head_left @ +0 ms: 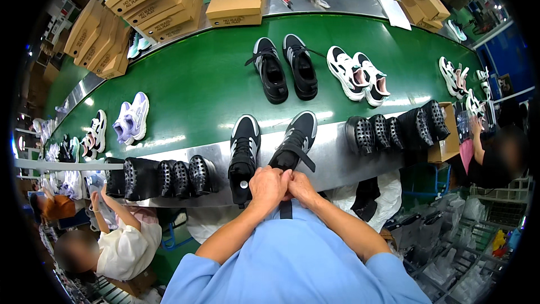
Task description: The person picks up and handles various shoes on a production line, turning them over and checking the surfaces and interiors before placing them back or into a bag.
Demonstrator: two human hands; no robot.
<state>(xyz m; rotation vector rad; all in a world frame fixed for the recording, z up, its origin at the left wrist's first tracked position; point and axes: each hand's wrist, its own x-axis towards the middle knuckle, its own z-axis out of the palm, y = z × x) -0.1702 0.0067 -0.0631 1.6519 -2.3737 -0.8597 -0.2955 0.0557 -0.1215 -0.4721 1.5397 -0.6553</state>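
Black-and-grey shoe [299,135] lay just ahead of the left hand [268,186] and right hand [302,187], which curled together at its heel; what they grasped I couldn't tell.

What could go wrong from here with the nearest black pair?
The strap on the right shoe sticks out loose and might catch the right hand. The left shoe has its heel near the front edge of the metal ledge, beside the left hand; a bump could knock it off.
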